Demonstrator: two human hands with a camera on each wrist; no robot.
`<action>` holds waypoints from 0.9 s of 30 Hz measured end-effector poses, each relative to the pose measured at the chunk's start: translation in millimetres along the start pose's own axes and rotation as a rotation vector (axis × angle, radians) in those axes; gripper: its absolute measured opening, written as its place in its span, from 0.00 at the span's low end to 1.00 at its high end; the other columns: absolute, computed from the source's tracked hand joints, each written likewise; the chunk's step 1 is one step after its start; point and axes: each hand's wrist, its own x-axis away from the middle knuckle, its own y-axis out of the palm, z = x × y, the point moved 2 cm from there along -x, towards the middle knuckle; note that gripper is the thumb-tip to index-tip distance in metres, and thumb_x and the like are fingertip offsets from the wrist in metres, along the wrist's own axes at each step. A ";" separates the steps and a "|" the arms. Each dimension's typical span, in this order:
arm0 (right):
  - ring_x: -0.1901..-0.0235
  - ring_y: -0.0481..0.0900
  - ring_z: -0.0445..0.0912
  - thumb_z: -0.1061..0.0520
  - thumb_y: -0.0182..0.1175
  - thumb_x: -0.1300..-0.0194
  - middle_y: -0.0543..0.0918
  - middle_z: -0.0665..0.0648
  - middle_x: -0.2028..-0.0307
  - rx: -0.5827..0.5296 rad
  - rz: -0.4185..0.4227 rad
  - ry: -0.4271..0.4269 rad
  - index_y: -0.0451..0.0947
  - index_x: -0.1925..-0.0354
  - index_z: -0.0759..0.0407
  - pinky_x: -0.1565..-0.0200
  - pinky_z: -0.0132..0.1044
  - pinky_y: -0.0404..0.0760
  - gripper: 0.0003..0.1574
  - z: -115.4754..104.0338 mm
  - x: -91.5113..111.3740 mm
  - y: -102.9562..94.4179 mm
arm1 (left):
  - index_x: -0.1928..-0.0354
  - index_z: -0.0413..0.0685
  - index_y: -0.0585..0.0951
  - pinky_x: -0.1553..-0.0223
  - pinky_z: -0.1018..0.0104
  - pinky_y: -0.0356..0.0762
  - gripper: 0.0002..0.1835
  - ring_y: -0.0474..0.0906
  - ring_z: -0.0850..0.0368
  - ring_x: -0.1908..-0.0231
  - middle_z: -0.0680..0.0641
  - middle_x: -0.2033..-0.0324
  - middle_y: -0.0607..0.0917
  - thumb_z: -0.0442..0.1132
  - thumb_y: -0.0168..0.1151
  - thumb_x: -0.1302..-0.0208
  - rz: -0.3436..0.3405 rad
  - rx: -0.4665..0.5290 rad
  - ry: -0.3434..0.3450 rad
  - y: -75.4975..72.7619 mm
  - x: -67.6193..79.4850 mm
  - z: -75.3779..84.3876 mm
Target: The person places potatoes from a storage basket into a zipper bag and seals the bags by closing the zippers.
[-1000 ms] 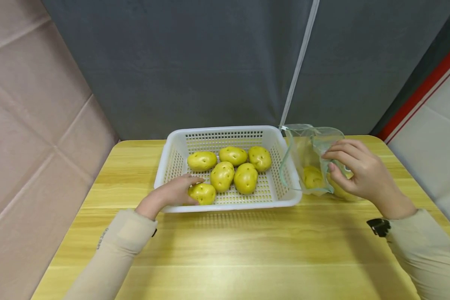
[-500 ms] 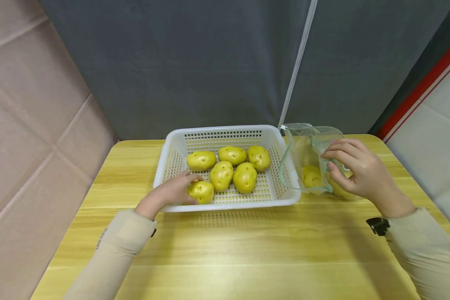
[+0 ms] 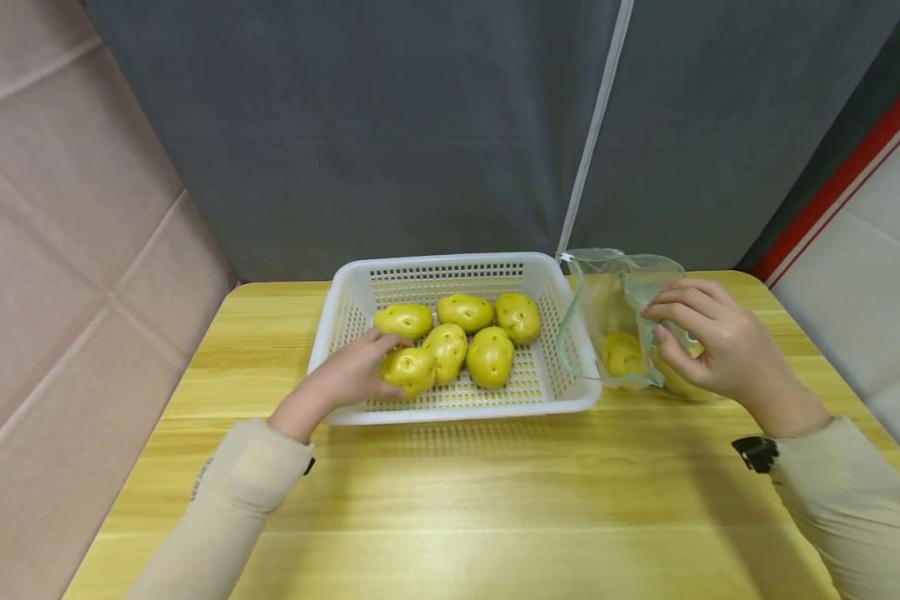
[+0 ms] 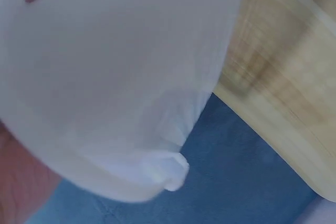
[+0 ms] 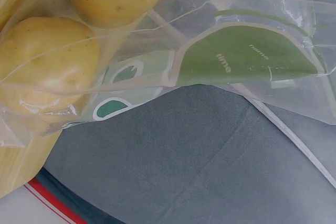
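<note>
My left hand (image 3: 348, 375) grips a yellow potato (image 3: 410, 372) at the near left of the white perforated basket (image 3: 457, 414). Several other potatoes (image 3: 490, 358) lie in the basket, to the right of and behind the gripped one. On the right, my right hand (image 3: 731, 346) pinches the edge of a clear zip bag (image 3: 607, 283), whose mouth gapes toward the basket. Inside the bag, the right wrist view shows two potatoes (image 5: 47, 66) and a green printed label (image 5: 247, 56). A pale sleeve (image 4: 121, 66) fills much of the left wrist view, hiding the left fingers.
A wooden table (image 3: 450, 500) carries the basket and the bag, which stand close together. Behind its far edge hangs a dark grey curtain (image 3: 382, 150). A pinkish padded wall (image 3: 82, 250) borders the left, and a white panel with a red stripe (image 3: 847, 183) the right.
My left hand has closed round the near-left potato and raised it slightly, so it now partly covers the potato beside it. The right hand and the bag have stayed put.
</note>
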 end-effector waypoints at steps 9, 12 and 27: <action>0.62 0.75 0.59 0.47 0.45 0.28 0.82 0.64 0.70 0.001 0.003 0.001 0.81 0.70 0.68 0.35 0.20 0.61 0.29 0.0 0.1 0.4 | 0.40 0.46 0.73 0.51 0.51 0.79 0.38 0.77 0.47 0.54 0.41 0.52 0.77 0.46 0.76 0.54 0.086 0.002 0.005 -2.9 -1.9 16.2; 0.61 0.75 0.59 0.48 0.45 0.28 0.82 0.64 0.70 0.003 -0.004 0.000 0.81 0.70 0.68 0.34 0.20 0.60 0.29 -0.1 0.0 0.5 | 0.40 0.46 0.73 0.52 0.51 0.80 0.38 0.77 0.48 0.55 0.41 0.54 0.77 0.46 0.77 0.55 0.119 0.007 0.005 -4.3 -2.6 22.1; 0.61 0.75 0.60 0.47 0.45 0.28 0.82 0.65 0.70 0.010 -0.004 -0.002 0.81 0.70 0.68 0.34 0.20 0.60 0.30 -0.2 0.1 1.3 | 0.38 0.48 0.72 0.54 0.54 0.81 0.38 0.77 0.49 0.56 0.41 0.52 0.77 0.47 0.75 0.52 0.223 0.051 0.008 -2.6 -11.4 52.8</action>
